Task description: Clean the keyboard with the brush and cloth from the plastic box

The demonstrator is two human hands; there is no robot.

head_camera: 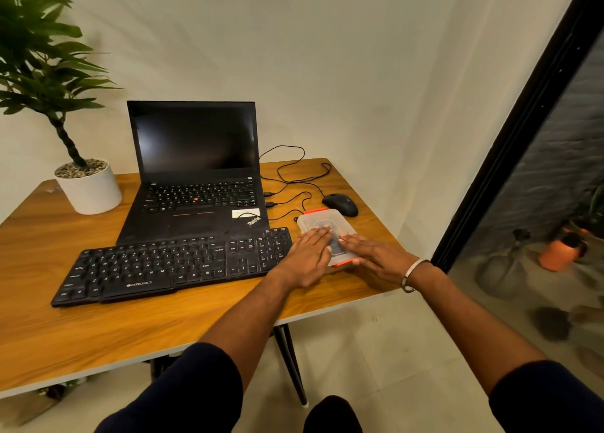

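A clear plastic box (322, 221) with orange latches lies shut on the wooden table (98, 328), right of the black keyboard (170, 264). My left hand (305, 256) lies flat on the box's lid, fingers straight. My right hand (372, 253) also rests flat on the lid from the right side, its thumb at the near orange latch. The box's contents show only as a dark blur through the lid; I cannot make out the brush or the cloth.
An open black laptop (196, 177) stands behind the keyboard, with cables running right to a black mouse (341, 204). A potted plant (88, 187) stands at the back left. The table's right edge lies close beside the box.
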